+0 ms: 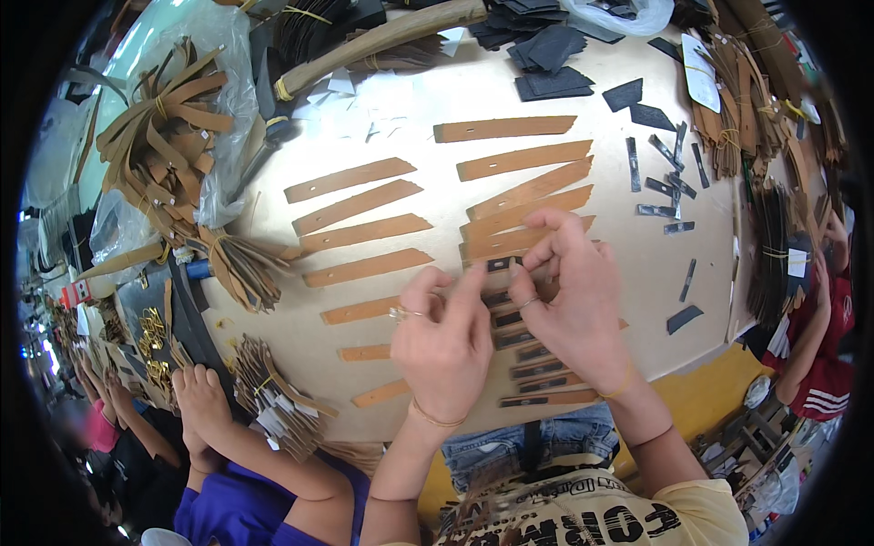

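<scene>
My left hand [443, 350] has its fingertips together at the left end of a small black slotted piece [502, 264], which lies over the slotted end of a tan leather strip. At its right end, the thumb and fingers of my right hand [583, 305] pinch the same piece. Below, partly hidden by my hands, runs a row of leather strips with black pieces on their ends [539, 369]. Beyond my hands lie bare tan strips with angled tips [523, 161]. Another column of tan strips [366, 267] is spread to the left.
Loose black pieces [657, 211] are scattered at the right. Dark patches [550, 84] are stacked at the far side, near a wooden stick [382, 44]. Bundled tan strips [164, 127] crowd the left, beside a co-worker's hands [202, 405]. More bundles [728, 118] line the right edge.
</scene>
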The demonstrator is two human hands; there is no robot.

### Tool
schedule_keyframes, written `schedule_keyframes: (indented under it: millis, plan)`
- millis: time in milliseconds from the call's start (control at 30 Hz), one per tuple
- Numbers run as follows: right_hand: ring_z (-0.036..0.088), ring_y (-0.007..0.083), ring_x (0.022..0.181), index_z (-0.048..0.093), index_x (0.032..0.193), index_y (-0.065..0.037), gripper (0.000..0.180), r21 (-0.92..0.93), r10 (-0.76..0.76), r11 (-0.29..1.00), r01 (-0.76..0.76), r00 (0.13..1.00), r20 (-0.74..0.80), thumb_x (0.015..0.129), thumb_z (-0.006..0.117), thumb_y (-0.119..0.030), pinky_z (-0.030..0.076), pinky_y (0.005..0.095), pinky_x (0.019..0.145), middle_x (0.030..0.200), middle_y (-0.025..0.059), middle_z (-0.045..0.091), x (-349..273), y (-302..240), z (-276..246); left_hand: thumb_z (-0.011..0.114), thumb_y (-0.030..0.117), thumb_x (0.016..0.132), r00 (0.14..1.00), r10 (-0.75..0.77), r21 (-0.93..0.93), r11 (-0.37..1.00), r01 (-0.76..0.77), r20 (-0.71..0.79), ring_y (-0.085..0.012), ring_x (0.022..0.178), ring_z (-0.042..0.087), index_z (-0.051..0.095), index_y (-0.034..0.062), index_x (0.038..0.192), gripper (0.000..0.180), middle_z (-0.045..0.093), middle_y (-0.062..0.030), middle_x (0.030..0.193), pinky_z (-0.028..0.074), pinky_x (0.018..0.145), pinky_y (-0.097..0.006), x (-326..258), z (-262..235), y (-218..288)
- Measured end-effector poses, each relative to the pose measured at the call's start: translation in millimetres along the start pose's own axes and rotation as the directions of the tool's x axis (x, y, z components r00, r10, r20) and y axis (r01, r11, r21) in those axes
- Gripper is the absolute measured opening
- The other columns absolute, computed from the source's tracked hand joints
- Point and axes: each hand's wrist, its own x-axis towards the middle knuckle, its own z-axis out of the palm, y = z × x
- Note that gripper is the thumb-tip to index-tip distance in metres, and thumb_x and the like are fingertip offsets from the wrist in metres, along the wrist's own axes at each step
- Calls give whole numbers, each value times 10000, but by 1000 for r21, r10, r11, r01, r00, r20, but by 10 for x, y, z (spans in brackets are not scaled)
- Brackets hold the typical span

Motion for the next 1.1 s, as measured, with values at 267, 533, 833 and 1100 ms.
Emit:
schedule_keyframes:
  millis: [267, 533, 833, 1100]
  plan:
    - [528, 204, 1022, 688, 1180, -208, 375, -411, -264, 882, 231, 964, -24, 824, 662, -91, 362, 388, 835, 1199, 44, 588, -214, 128, 22, 676, -2, 780, 986, 113, 221, 965, -138, 122, -233, 856, 619, 752, 186, 1126, 401, 596, -66, 1064, 480, 625, -346, -76, 13, -33]
    - [514, 243, 1197, 651, 1291, -218, 499, -646, -383, 702, 300, 924, 13, 843, 588, -8, 351, 415, 962, 1465, 91, 502, -365, 298, -190, 667, -23, 751, 996, 25, 54, 998, -30, 83, -198, 715, 584, 745, 158, 1167, 461, 601, -62, 1069, 469, 610, -327, -106, 48, -50]
    - [452, 335, 1383, 531, 1354, 48, 483, -336, -454, 807, 485, 874, 171, 895, 544, -104, 389, 415, 1153, 1438, 201, 508, -396, 284, 30, 636, -36, 768, 993, 77, 146, 985, -90, 92, -253, 794, 609, 709, 87, 1211, 465, 599, -106, 1091, 503, 692, -386, -130, 22, -72]
    - [406, 332, 1419, 533, 1340, 59, 472, -236, -504, 805, 545, 837, 212, 913, 534, -144, 333, 430, 1181, 1446, 222, 495, -600, 482, -72, 622, 2, 791, 975, 95, 358, 919, -164, 203, -312, 978, 611, 670, 97, 1260, 480, 581, -117, 1130, 483, 774, -419, -324, -120, 14]
